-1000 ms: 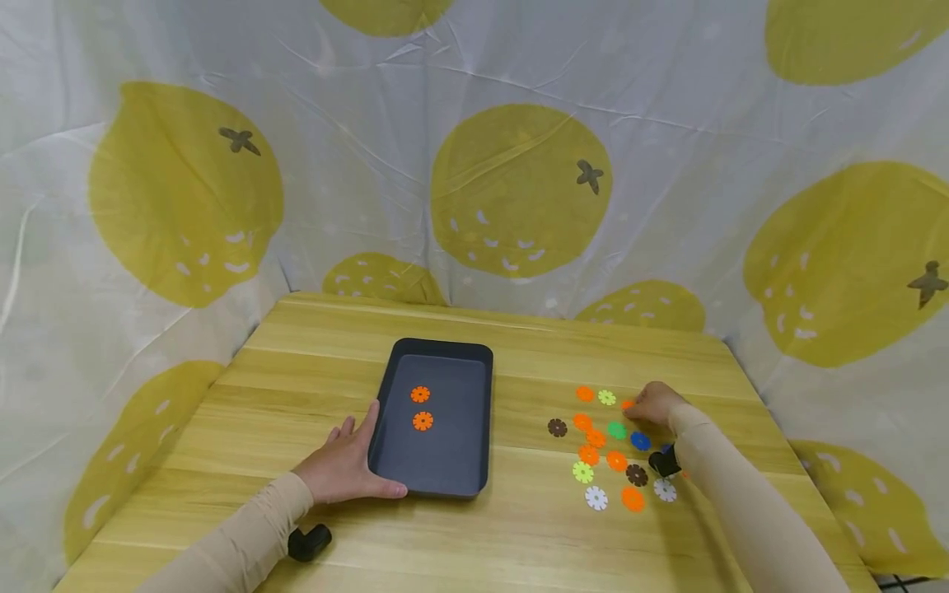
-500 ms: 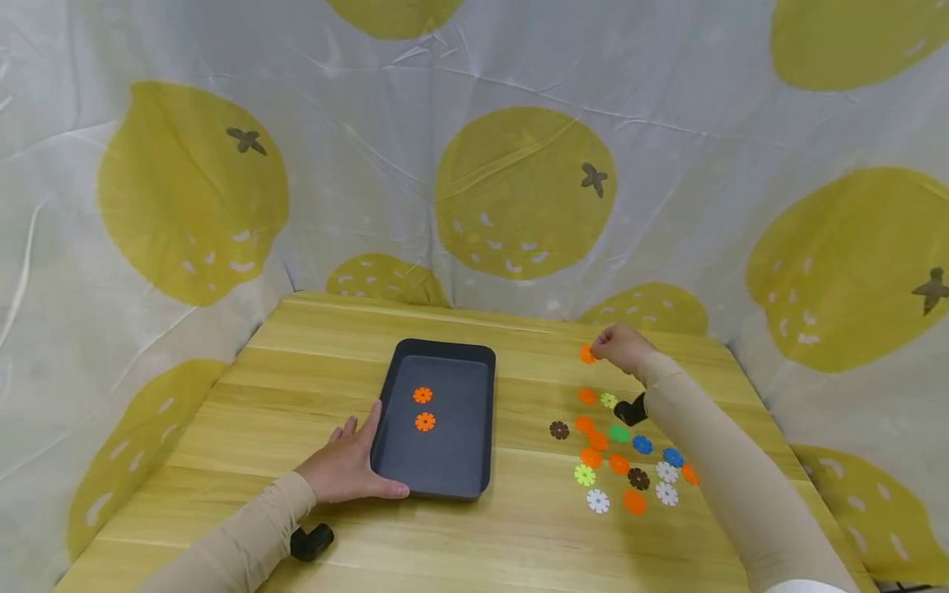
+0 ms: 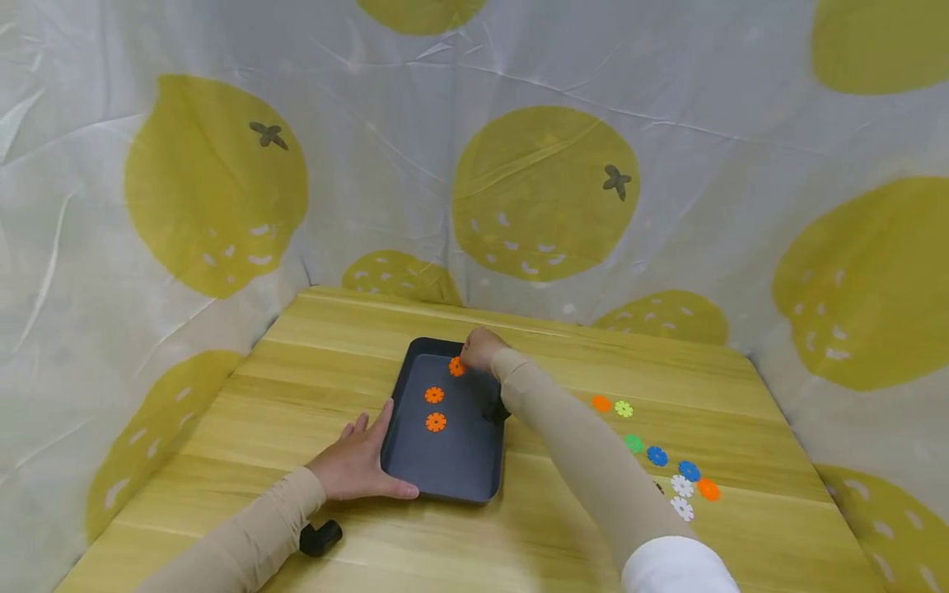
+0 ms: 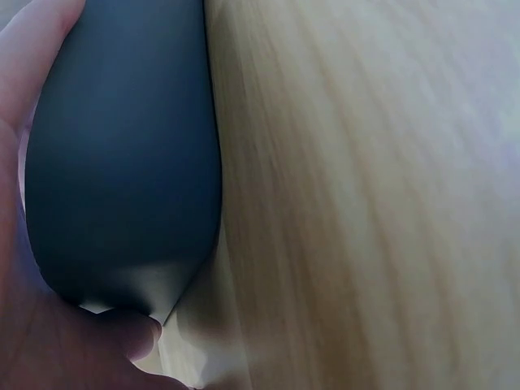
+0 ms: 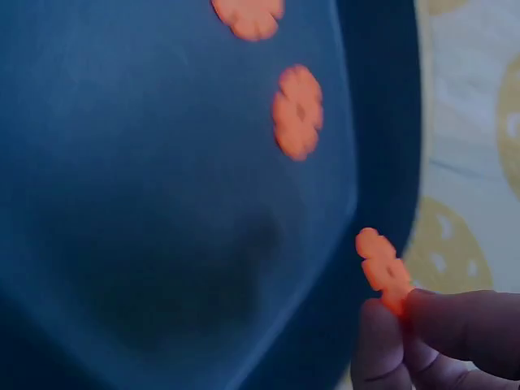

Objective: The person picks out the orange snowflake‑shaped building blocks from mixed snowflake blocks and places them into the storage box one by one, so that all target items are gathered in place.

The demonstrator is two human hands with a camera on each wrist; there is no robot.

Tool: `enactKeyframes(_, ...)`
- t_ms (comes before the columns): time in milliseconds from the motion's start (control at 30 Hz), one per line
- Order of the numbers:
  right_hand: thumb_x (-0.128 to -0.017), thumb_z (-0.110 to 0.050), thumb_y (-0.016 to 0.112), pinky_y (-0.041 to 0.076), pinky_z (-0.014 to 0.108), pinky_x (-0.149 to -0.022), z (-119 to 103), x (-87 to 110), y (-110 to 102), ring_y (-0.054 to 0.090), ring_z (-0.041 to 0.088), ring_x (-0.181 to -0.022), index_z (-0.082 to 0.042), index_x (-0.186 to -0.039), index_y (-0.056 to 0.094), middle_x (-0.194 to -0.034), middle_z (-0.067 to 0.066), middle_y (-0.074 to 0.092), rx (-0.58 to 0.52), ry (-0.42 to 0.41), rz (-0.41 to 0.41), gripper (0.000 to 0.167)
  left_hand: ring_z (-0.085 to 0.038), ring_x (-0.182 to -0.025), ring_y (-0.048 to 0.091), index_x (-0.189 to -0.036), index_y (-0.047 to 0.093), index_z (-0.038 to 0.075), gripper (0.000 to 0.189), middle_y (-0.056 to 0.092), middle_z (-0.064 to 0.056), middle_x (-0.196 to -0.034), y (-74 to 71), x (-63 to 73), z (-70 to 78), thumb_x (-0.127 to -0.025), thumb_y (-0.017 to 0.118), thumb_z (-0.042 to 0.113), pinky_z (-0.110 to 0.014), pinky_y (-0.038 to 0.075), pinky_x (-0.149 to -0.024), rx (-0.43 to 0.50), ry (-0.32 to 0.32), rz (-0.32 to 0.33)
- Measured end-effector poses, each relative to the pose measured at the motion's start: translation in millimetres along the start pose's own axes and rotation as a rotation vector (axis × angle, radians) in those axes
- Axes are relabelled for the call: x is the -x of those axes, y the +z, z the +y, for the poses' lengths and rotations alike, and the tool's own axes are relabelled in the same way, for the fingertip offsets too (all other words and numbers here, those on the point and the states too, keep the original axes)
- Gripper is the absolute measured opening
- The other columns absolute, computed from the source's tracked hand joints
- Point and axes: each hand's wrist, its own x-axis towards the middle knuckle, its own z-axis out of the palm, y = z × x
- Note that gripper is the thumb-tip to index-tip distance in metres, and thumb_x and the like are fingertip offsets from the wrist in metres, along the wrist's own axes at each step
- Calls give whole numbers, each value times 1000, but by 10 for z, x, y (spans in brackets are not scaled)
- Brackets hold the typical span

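My right hand point(image 3: 485, 349) is over the far right part of a dark grey baking tray point(image 3: 482, 486). Between thumb and fingers it pinches an orange notched plastic disc point(image 5: 386, 268) by its edge, above the tray floor. Two more orange discs lie flat in the tray, a farther disc point(image 3: 434, 395) and a nearer disc point(image 3: 436, 422). My left hand point(image 3: 356, 465) is spread around the tray's near left corner, with the thumb along the near side and the fingers on the left side. In the left wrist view it touches the tray's outer wall point(image 4: 122, 162).
Several notched discs lie on the wooden table point(image 3: 756, 428) to the right, among them a green disc point(image 3: 633, 444), a blue disc point(image 3: 656, 455) and a white disc point(image 3: 682, 509). My right forearm hides part of this group. A lemon-print cloth point(image 3: 682, 206) hangs behind the table.
My right hand has picked up an orange disc from the group on the right and carried it left, over the tray. The left hand has stayed at the tray corner.
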Motion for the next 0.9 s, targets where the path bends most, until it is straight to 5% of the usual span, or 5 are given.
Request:
enactKeyframes(267, -99, -3, 55, 27, 29, -54, -41, -75, 297, 25, 14, -53, -12, -63, 39, -62, 0, 27, 105, 107, -45, 41, -62, -148, 16, -164, -5, 10, 150, 19, -41, -160, 7, -5, 27, -62, 78, 81, -73, 36, -108, -24, 10, 8)
enactKeyframes(433, -97, -10, 61, 28, 28, -53, -32, -1, 186, 25, 13, -50, -15, -55, 37, -55, -3, 27, 92, 32, -44, 49, -65, -146, 17, -164, -6, 11, 151, 18, -43, -159, -3, -7, 24, -61, 78, 82, -73, 38, -106, -32, 9, 13)
enactKeyframes(567, -96, -20, 66, 36, 28, -59, 73, 165, -53, 39, 13, -59, -12, -68, 57, -66, -2, 46, 3, -36, 29, 31, -67, -145, 18, -164, -6, 11, 150, 18, -44, -159, -5, -6, 33, -62, 78, 81, -73, 41, -103, -37, 5, 10)
enactKeyframes(733, -99, -31, 65, 37, 31, -63, 490, 392, -452, 40, 14, -65, -8, -98, 65, -92, 3, 55, -73, -10, 95, 23, -63, -148, 16, -164, -6, 10, 150, 19, -42, -160, -18, -2, 39, -62, 78, 81, -73, 39, -105, -38, 11, 10)
enactKeyframes(900, -100, -30, 64, 33, 30, -55, 1205, 572, -716, 29, 11, -55, -6, -103, 62, -93, 4, 55, -100, 109, 113, 24, -63, -148, 13, -164, -7, 10, 150, 18, -41, -160, -21, 11, 26, -62, 78, 81, -74, 37, -106, -29, 5, -1)
